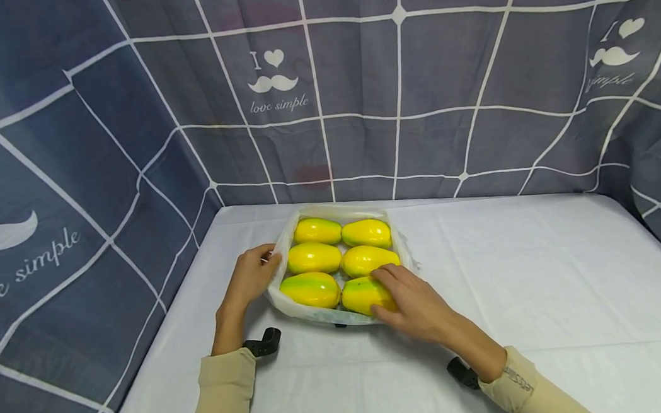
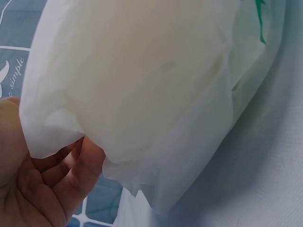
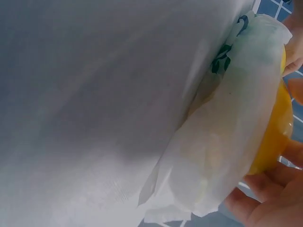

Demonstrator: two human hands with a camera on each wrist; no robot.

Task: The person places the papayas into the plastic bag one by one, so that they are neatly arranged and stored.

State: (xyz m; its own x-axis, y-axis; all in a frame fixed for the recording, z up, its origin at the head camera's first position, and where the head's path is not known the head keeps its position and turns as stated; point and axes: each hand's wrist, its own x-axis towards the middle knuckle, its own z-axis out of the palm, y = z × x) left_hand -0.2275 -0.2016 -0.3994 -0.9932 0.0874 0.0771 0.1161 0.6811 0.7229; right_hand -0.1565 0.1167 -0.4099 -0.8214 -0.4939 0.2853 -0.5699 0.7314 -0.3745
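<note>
A white translucent plastic bag lies on the table with its mouth rolled open, and several glossy yellow-green mangoes sit inside in two columns. My left hand pinches the bag's left rim; in the left wrist view the thumb is on one side of the film and curled fingers are on the other. My right hand reaches over the bag's right front edge and grips the front right mango, fingers over its top and thumb at its near side. That mango bulges above the bag edge in the right wrist view.
A white cloth covers the table, stretching right and in front of the bag. Behind and at the left hangs a dark grid-patterned curtain. Black wrist devices are strapped at both sleeves. Green print marks the bag's side.
</note>
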